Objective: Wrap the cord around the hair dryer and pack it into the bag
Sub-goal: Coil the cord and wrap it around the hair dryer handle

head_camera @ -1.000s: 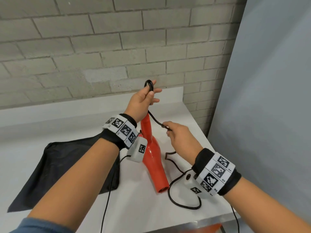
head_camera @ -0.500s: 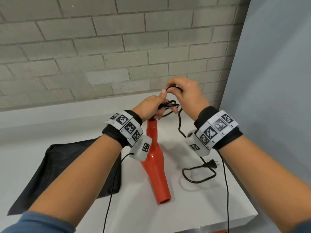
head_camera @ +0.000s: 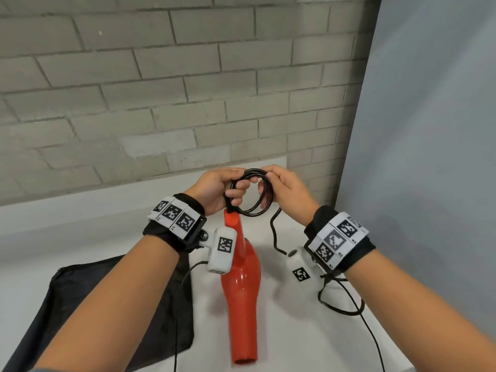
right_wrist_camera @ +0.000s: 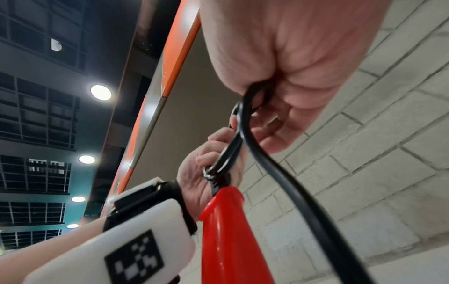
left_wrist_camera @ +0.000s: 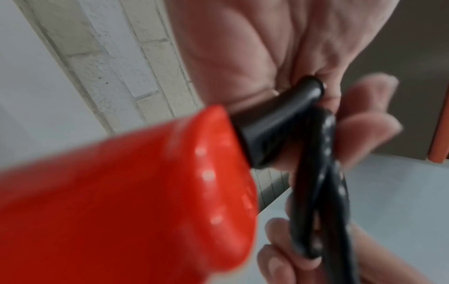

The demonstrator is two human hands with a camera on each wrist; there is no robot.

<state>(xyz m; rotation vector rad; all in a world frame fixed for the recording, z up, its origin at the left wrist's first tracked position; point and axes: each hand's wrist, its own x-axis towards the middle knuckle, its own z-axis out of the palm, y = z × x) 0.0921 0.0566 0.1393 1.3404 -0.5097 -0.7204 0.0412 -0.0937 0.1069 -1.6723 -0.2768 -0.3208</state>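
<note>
A red hair dryer (head_camera: 243,288) hangs by its handle end (left_wrist_camera: 136,192), nozzle down near the white table (head_camera: 292,339). Its black cord (head_camera: 252,191) is gathered into a coil of loops above the handle. My left hand (head_camera: 228,187) grips the left side of the coil at the black strain relief (left_wrist_camera: 279,123). My right hand (head_camera: 279,189) pinches the coil's right side (right_wrist_camera: 245,115). The loose rest of the cord (head_camera: 341,307) drops past my right wrist to the table; the plug is hidden. The black bag (head_camera: 112,312) lies flat on the table, left of the dryer.
A grey brick wall (head_camera: 161,89) runs behind the table, and a grey panel (head_camera: 429,130) stands close on the right. The table's right edge is near my right forearm. A thin wrist-camera cable (head_camera: 177,318) crosses the bag.
My right hand rose from the table with the cord, met the left hand and laid more loops, so the coil is larger. The slack on the table has shortened.
</note>
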